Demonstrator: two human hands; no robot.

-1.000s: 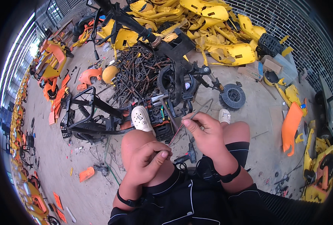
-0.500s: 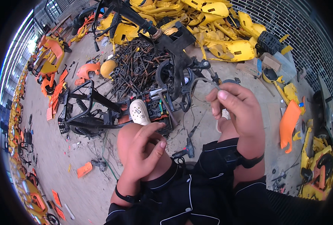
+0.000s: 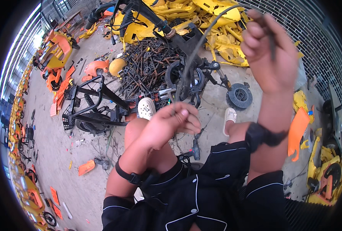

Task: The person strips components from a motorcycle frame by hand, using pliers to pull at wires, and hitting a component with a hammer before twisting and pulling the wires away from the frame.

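The right hand (image 3: 269, 50) is motion-blurred, so its grip on the thin dark cable (image 3: 196, 50) cannot be made out finger by finger. Whether that cable is one strand or several is too fine to tell. Its lower end vanishes behind the fingers of the left hand (image 3: 171, 125). The left hand also covers part of the black bike frame (image 3: 101, 104) and the knee below it. The heap of dark metal parts (image 3: 148, 67) beyond the frame is too tangled to sort into single pieces. The yellow plastic shells (image 3: 217, 23) past that heap are cut off by the picture's upper rim.
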